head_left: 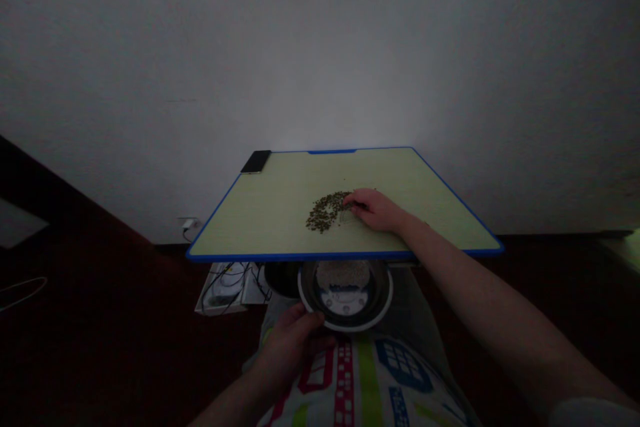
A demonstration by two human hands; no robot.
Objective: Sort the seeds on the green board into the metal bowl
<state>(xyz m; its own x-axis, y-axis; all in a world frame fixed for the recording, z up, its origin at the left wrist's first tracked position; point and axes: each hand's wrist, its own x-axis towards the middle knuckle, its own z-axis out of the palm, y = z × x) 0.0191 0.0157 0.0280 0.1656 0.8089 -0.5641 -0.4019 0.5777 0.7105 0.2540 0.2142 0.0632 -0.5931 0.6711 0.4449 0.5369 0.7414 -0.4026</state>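
Note:
Small brown-green bits, like dried seeds or beans, lie scattered in a curved patch on the pale tabletop. My right hand rests at the right end of that patch, fingers curled and thumb drawn in. Whatever is between those fingertips is too small to make out. Below the table's near edge, my left hand grips the rim of a round metal bowl over my lap. Pale grains lie in the far part of the bowl, which the table edge partly hides.
A dark phone lies at the table's back left corner. Blue edging runs around the tabletop. Under the table are a second dark container and a white box with cables. A plain wall stands behind.

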